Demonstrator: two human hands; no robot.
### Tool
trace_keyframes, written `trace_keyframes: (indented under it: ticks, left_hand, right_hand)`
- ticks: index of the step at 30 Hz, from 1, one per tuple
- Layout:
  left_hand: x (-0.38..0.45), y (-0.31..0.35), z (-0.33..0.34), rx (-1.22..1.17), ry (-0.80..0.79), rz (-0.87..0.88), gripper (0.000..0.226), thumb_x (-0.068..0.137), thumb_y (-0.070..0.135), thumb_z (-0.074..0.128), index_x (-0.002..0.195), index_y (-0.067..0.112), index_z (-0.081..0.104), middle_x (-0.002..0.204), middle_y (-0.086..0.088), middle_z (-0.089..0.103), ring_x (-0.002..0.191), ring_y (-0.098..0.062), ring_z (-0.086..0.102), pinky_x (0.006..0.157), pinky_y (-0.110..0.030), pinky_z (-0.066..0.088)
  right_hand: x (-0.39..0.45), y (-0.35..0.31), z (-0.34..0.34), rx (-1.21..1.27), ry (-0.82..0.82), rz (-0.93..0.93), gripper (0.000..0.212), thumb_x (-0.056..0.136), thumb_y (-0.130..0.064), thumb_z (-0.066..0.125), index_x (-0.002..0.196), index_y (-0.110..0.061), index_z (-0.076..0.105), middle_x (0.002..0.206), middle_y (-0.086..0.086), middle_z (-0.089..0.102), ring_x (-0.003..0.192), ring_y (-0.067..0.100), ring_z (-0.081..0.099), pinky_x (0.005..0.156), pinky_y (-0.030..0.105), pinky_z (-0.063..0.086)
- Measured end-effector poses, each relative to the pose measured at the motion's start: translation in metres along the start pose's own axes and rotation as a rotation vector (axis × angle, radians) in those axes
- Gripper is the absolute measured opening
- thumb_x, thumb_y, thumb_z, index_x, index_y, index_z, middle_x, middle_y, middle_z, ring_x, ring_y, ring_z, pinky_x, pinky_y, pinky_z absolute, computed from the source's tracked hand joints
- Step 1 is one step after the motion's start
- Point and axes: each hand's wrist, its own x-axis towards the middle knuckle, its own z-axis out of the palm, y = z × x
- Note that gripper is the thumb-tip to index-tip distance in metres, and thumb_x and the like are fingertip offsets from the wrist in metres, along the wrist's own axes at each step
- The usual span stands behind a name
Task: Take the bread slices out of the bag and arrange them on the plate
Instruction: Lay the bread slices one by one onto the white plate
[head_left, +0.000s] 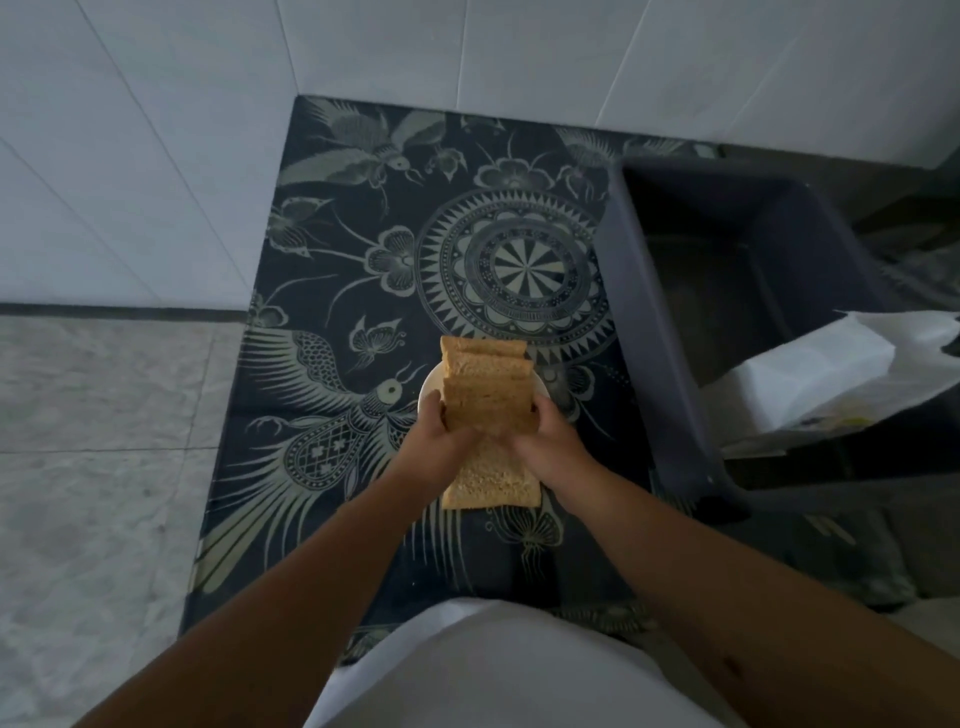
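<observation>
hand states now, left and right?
Left hand: closed on the left side of the bread slices over the plate.
Right hand: closed on their right side.

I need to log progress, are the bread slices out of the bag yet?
Out. The bread slices lie fanned over the white plate between both hands, while the white bag sits apart in the dark bin.

Left of my left hand (434, 441): open patterned cloth (332, 249), then wall (156, 156). Beyond my hands: bare cloth up to wall corner. Right of my right hand (545, 441): dark bin (654, 332) blocks, white bag (831, 374) draped over its rim.
</observation>
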Motion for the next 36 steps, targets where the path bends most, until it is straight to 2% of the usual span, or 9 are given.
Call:
trace_keyframes:
  ticks: [8, 11, 14, 20, 27, 30, 33, 34, 36]
  left_hand:
    - [-0.004, 0.004, 0.0, -0.068, -0.008, -0.023, 0.051, 0.094, 0.014, 0.06, 0.14, 0.014, 0.039, 0.12, -0.008, 0.064, 0.105, -0.022, 0.064, 0.08, -0.032, 0.054]
    - [-0.006, 0.0, 0.001, -0.079, -0.014, -0.018, 0.055, 0.093, 0.016, 0.062, 0.143, 0.017, 0.037, 0.123, -0.005, 0.063, 0.108, -0.019, 0.064, 0.081, -0.029, 0.053]
    - [-0.008, -0.003, 0.002, -0.115, -0.017, -0.022, 0.055, 0.094, 0.014, 0.061, 0.143, 0.018, 0.036, 0.124, -0.004, 0.063, 0.108, -0.017, 0.064, 0.079, -0.026, 0.054]
    - [-0.004, 0.005, 0.001, -0.106, -0.009, 0.028, 0.055, 0.094, 0.004, 0.057, 0.144, 0.015, 0.036, 0.127, -0.011, 0.06, 0.113, -0.026, 0.062, 0.095, -0.046, 0.054]
    - [0.001, 0.017, 0.004, -0.101, -0.031, 0.034, 0.051, 0.094, -0.002, 0.056, 0.136, 0.015, 0.033, 0.118, -0.008, 0.06, 0.103, -0.016, 0.063, 0.063, -0.013, 0.054]
    - [-0.001, 0.017, 0.0, -0.085, -0.043, 0.036, 0.058, 0.094, -0.002, 0.057, 0.143, 0.012, 0.03, 0.128, -0.016, 0.058, 0.112, -0.023, 0.062, 0.073, -0.021, 0.057]
    - [-0.01, 0.005, -0.007, 0.059, -0.061, 0.038, 0.059, 0.094, 0.011, 0.061, 0.14, 0.028, 0.029, 0.116, 0.008, 0.062, 0.097, 0.011, 0.063, 0.071, -0.008, 0.051]
    - [-0.014, -0.001, -0.008, 0.113, -0.042, 0.041, 0.059, 0.093, 0.017, 0.063, 0.139, 0.033, 0.029, 0.115, 0.015, 0.059, 0.095, 0.017, 0.06, 0.072, -0.005, 0.05]
    - [-0.02, -0.006, -0.008, 0.171, -0.011, 0.003, 0.066, 0.088, 0.031, 0.064, 0.146, 0.03, 0.033, 0.127, 0.011, 0.06, 0.114, 0.002, 0.058, 0.093, -0.024, 0.051]
  right_hand:
    - [-0.005, -0.003, 0.005, 0.175, 0.014, 0.026, 0.086, 0.051, -0.059, 0.081, 0.128, -0.036, 0.049, 0.113, -0.014, 0.067, 0.103, 0.01, 0.064, 0.088, 0.038, 0.055]
    - [-0.004, -0.001, 0.006, 0.189, 0.028, 0.006, 0.066, 0.07, -0.043, 0.078, 0.13, -0.032, 0.051, 0.112, -0.01, 0.069, 0.101, 0.011, 0.066, 0.087, 0.038, 0.056]
    - [-0.002, -0.001, 0.003, 0.167, 0.037, -0.017, 0.042, 0.078, -0.036, 0.075, 0.114, -0.039, 0.054, 0.107, -0.012, 0.068, 0.099, 0.011, 0.067, 0.082, 0.036, 0.057]
    - [0.001, -0.005, 0.003, 0.196, 0.051, -0.027, 0.053, 0.083, -0.031, 0.073, 0.13, -0.032, 0.048, 0.111, -0.013, 0.065, 0.102, 0.01, 0.064, 0.088, 0.038, 0.055]
    - [0.002, -0.012, 0.002, 0.177, 0.001, -0.002, 0.062, 0.085, -0.029, 0.073, 0.138, -0.031, 0.041, 0.11, -0.018, 0.062, 0.094, -0.005, 0.058, 0.065, 0.015, 0.045]
    - [0.002, -0.012, -0.001, 0.169, -0.017, 0.026, 0.071, 0.084, -0.032, 0.073, 0.144, -0.03, 0.036, 0.121, -0.01, 0.061, 0.105, 0.007, 0.059, 0.081, 0.028, 0.052]
    - [-0.007, 0.002, -0.004, 0.141, 0.05, 0.055, 0.076, 0.081, -0.033, 0.074, 0.146, -0.028, 0.033, 0.134, -0.002, 0.055, 0.119, 0.019, 0.055, 0.098, 0.045, 0.049]
    - [-0.013, 0.01, -0.003, 0.146, 0.058, 0.049, 0.074, 0.082, -0.031, 0.073, 0.145, -0.027, 0.035, 0.136, -0.001, 0.054, 0.121, 0.02, 0.054, 0.099, 0.046, 0.048]
    - [-0.026, 0.025, 0.001, 0.174, 0.033, 0.023, 0.064, 0.083, -0.026, 0.071, 0.141, -0.028, 0.042, 0.129, -0.006, 0.059, 0.116, 0.013, 0.058, 0.089, 0.034, 0.052]
